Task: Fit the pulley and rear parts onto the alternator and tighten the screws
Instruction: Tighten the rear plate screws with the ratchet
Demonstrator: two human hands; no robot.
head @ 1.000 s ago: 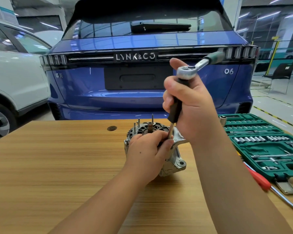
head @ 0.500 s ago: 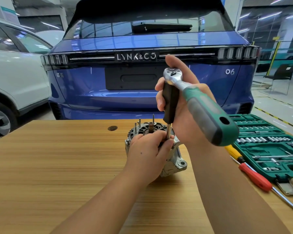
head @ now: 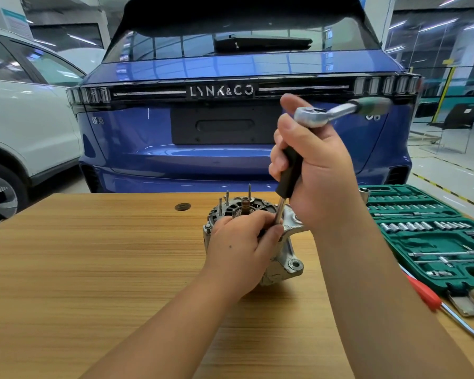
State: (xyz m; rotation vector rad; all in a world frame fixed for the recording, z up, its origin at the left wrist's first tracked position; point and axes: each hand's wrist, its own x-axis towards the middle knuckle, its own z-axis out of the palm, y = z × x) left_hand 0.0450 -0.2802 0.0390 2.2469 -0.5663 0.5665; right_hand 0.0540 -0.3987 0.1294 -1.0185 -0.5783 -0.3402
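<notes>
The silver alternator [head: 285,258] stands on the wooden table [head: 93,269] with its rear face up, studs and a copper slip ring showing. My left hand [head: 238,247] grips its top edge and pinches the foot of a thin steel shaft. My right hand [head: 312,165] is wrapped round the black-handled extension driver [head: 289,170] standing upright on the alternator. A ratchet wrench [head: 337,112] sits on top of the driver, its green handle pointing right and away, blurred.
An open green socket set case [head: 433,236] lies at the right on the table, with a red-handled screwdriver [head: 427,294] beside it. A loose socket [head: 364,193] stands behind my right wrist. A blue car rear [head: 203,132] is just beyond the table.
The ratchet handle swung from pointing toward me at the right back to pointing away to the right. Both hands and the alternator stayed in place.
</notes>
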